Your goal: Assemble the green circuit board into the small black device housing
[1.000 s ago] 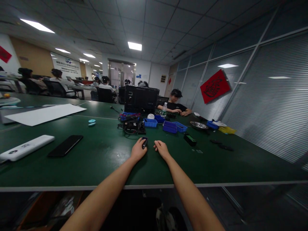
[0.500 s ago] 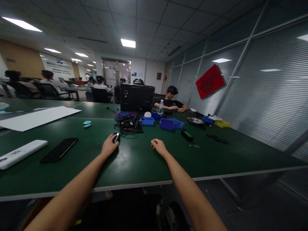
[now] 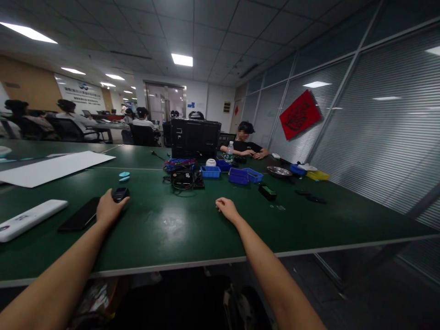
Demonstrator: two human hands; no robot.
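My left hand is closed around a small black box-shaped device, thumb and fingers on its sides. It is at the left part of the green table, beside a black phone-like slab that the hand partly covers. Just beyond the device lies a light-blue two-part object. Loosely curled, my right hand rests on the tabletop near the centre. Nothing shows in its fingers.
A long white case and a white board lie at left. Blue bins, tangled cables, and a black monitor stand farther back. A metal bowl is at right. Another person sits across the table.
My left hand has carried the black device leftward over the table, from near the cables to beside the black slab. My right hand has stayed in place.
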